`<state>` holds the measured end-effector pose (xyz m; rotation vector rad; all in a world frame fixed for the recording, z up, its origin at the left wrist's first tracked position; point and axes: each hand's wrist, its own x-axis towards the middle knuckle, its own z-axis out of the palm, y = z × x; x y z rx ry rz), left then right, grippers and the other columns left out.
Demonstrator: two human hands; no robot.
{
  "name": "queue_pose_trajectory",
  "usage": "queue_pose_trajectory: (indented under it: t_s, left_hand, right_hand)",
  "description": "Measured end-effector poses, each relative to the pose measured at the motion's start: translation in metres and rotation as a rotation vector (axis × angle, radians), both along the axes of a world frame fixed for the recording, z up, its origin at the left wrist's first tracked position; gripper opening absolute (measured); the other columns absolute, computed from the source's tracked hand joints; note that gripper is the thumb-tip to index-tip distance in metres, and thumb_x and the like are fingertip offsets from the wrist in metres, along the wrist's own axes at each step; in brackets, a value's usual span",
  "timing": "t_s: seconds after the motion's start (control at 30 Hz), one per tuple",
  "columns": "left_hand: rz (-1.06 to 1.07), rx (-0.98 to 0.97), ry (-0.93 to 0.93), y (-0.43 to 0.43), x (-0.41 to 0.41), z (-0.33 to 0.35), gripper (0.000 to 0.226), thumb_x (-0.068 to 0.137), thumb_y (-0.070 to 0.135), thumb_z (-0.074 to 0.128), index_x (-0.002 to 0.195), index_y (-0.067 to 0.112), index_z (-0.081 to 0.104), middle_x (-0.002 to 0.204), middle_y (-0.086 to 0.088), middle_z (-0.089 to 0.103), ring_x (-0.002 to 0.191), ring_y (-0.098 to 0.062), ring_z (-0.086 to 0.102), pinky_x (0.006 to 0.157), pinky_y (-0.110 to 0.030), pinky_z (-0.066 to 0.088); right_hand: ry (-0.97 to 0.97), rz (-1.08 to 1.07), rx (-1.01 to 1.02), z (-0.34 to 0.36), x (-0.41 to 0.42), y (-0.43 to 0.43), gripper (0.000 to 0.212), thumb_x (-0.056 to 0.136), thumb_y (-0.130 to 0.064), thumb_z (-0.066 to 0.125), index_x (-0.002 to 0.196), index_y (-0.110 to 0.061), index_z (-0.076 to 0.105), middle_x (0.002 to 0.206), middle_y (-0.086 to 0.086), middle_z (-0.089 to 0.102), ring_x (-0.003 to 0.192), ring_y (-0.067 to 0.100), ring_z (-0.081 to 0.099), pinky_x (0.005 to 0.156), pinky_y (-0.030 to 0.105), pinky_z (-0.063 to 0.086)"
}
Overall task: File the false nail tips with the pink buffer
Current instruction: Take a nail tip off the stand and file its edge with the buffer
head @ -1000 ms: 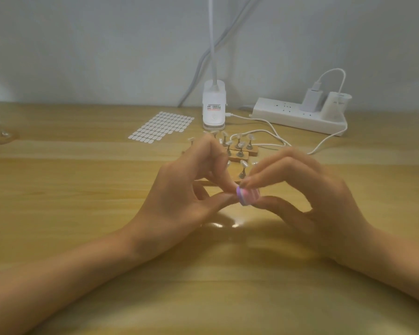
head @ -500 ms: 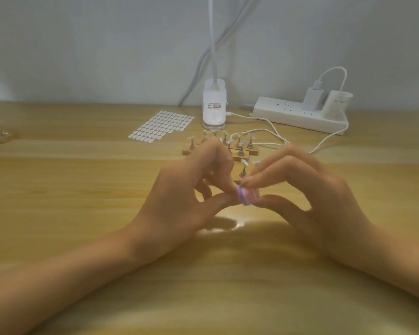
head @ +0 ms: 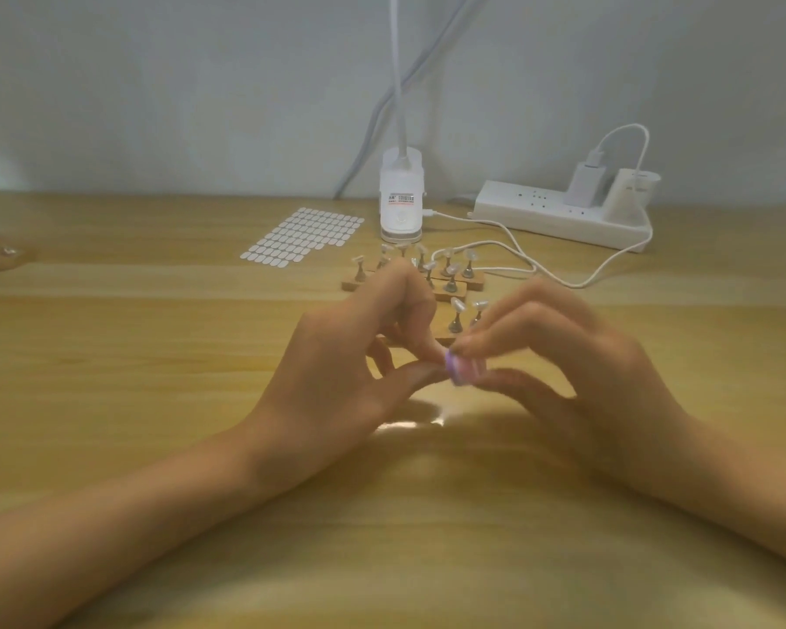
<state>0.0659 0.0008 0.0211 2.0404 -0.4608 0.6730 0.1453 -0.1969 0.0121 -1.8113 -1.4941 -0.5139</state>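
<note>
My right hand [head: 577,379] pinches a small pink buffer block [head: 466,371] between thumb and curled fingers, above the table's middle. My left hand [head: 350,370] meets it from the left, its thumb and forefinger pinched together at the buffer's purple end; whatever they hold is too small and hidden to make out. Behind both hands stand wooden holders [head: 450,290] with several clear false nail tips [head: 457,305] on short metal stems. My left fingers hide part of the holders.
A sheet of white oval stickers [head: 302,238] lies at the back left. A white lamp base [head: 401,202] stands behind the holders. A white power strip [head: 559,215] with chargers sits at the back right, its cables [head: 509,247] trailing near the holders.
Both hands stay pinched together at the buffer and have shifted only slightly; my right hand looks blurred with small motion. The holders behind show a little more.
</note>
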Motion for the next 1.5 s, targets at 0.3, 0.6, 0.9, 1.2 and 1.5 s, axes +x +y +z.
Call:
queue_pose_trajectory:
  t_s: [0.3, 0.6, 0.9, 1.2, 1.5]
  left_hand:
    - [0.009, -0.024, 0.002, 0.0013, 0.0004, -0.0010, 0.041, 0.079, 0.013, 0.078, 0.086, 0.028, 0.041, 0.079, 0.007, 0.067, 0.079, -0.004, 0.073, 0.057, -0.022, 0.053]
    - [-0.016, -0.001, -0.002, 0.0003, 0.0002, -0.0014, 0.043, 0.079, 0.011, 0.078, 0.085, 0.029, 0.040, 0.080, 0.007, 0.069, 0.078, -0.003, 0.073, 0.058, -0.022, 0.054]
    - [-0.017, 0.051, -0.058, -0.0005, 0.0006, -0.0013, 0.043, 0.080, 0.012, 0.078, 0.083, 0.031, 0.039, 0.076, 0.004, 0.070, 0.077, -0.007, 0.071, 0.060, -0.022, 0.054]
    - [-0.001, 0.090, -0.080, 0.0004, 0.0010, -0.0018, 0.040, 0.078, 0.010, 0.078, 0.082, 0.025, 0.041, 0.072, 0.003, 0.064, 0.075, 0.004, 0.068, 0.059, -0.020, 0.054]
    - [-0.005, 0.048, -0.031, 0.0027, 0.0023, -0.0028, 0.042, 0.078, 0.008, 0.076, 0.079, 0.027, 0.039, 0.073, 0.004, 0.064, 0.077, -0.004, 0.071, 0.061, -0.025, 0.055]
  right_hand:
    - [-0.005, -0.072, -0.019, -0.0011, 0.0032, -0.0007, 0.014, 0.093, -0.007, 0.071, 0.103, -0.013, 0.062, 0.097, 0.005, 0.060, 0.091, 0.014, 0.062, 0.081, 0.030, 0.052]
    - [0.038, -0.075, 0.018, -0.0002, 0.0046, -0.0036, 0.019, 0.092, -0.008, 0.071, 0.103, -0.018, 0.059, 0.098, 0.002, 0.060, 0.094, 0.017, 0.064, 0.085, 0.029, 0.052]
    - [0.011, -0.028, 0.038, 0.0022, 0.0026, -0.0050, 0.012, 0.094, -0.011, 0.068, 0.104, -0.012, 0.062, 0.100, 0.005, 0.061, 0.094, 0.020, 0.066, 0.083, 0.031, 0.054]
    - [-0.043, 0.025, 0.029, 0.0014, 0.0006, -0.0026, 0.013, 0.095, -0.013, 0.067, 0.107, -0.011, 0.062, 0.100, 0.008, 0.061, 0.095, 0.016, 0.065, 0.086, 0.025, 0.054]
    - [0.021, 0.031, -0.037, -0.0004, -0.0003, -0.0024, 0.008, 0.101, -0.017, 0.061, 0.106, -0.013, 0.065, 0.101, 0.003, 0.061, 0.099, 0.006, 0.065, 0.086, 0.017, 0.052]
